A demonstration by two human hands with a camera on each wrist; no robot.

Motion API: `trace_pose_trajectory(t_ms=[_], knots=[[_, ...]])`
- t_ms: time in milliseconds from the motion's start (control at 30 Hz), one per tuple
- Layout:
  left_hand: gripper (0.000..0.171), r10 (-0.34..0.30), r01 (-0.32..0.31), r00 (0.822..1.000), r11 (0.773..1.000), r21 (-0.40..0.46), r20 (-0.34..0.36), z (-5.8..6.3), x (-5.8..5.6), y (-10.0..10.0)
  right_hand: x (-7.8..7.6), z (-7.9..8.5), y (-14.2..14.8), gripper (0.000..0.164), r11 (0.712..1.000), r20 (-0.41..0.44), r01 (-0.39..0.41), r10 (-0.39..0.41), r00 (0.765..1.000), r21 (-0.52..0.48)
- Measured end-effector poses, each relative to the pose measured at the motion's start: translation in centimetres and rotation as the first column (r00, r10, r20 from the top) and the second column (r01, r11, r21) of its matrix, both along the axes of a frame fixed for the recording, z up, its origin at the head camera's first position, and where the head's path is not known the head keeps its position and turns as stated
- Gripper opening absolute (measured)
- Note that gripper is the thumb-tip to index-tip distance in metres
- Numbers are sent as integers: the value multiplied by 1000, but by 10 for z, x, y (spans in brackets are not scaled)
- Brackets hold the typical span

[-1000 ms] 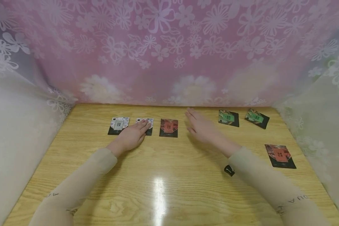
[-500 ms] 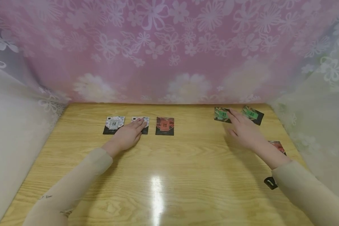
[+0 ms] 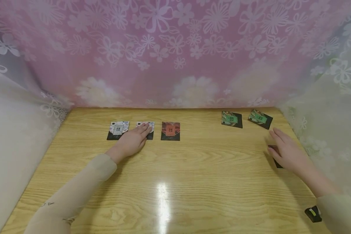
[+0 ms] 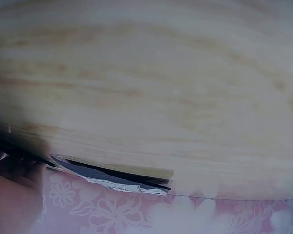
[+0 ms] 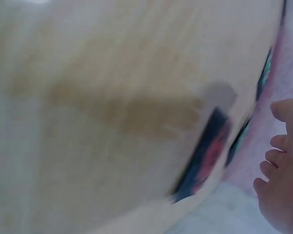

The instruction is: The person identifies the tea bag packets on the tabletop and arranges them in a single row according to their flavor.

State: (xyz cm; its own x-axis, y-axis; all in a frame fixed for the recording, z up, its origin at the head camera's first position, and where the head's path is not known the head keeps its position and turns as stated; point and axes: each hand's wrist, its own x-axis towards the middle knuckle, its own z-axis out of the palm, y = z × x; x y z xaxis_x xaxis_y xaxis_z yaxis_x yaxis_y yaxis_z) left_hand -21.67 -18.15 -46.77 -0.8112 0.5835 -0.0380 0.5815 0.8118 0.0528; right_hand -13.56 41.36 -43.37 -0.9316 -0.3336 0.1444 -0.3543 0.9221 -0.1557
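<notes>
My left hand [image 3: 131, 140] rests flat, fingers straight, on a white-and-black packet [image 3: 149, 136], covering much of it. Another white-and-black packet [image 3: 118, 129] lies just left of it, and to its right is a red-and-black packet [image 3: 170, 131]. On the right side of the table, my right hand [image 3: 291, 153] is over a second red-and-black packet [image 3: 278, 163], mostly hidden beneath it in the head view. The right wrist view shows this red packet [image 5: 211, 158] on the wood, apart from the fingers, which are extended and hold nothing.
Two green-and-black packets, one upright [image 3: 232, 119] and one tilted [image 3: 260, 119], lie at the back right of the wooden table [image 3: 193, 182]. A pink floral curtain [image 3: 175, 74] hangs along the back edge. Pale cloth [image 3: 333, 156] flanks the right side.
My right hand has moved right from the middle of the table, past the green packets, to over the right-hand red packet. My left hand stays on the white packet. The head view has shifted slightly.
</notes>
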Motion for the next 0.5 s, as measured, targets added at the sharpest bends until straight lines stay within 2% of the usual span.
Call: trace_pose_trajectory(t_ms=[133,300,400,500], knots=[[56,5,-5,1000,1000,-4,5,0,0,0,11,-11,15,66,1000,14,22,-22,1000,6],[56,9,-9,1000,1000,-7,12,-1,0,-1,24,-22,26,77,998,137,68,-66,988,-8],[56,11,-11,1000,1000,-7,11,-1,0,0,29,-28,31,78,998,177,60,-55,983,-24],[56,10,-10,1000,1000,-13,9,-1,0,1,33,-34,34,76,999,179,33,-28,983,-26]])
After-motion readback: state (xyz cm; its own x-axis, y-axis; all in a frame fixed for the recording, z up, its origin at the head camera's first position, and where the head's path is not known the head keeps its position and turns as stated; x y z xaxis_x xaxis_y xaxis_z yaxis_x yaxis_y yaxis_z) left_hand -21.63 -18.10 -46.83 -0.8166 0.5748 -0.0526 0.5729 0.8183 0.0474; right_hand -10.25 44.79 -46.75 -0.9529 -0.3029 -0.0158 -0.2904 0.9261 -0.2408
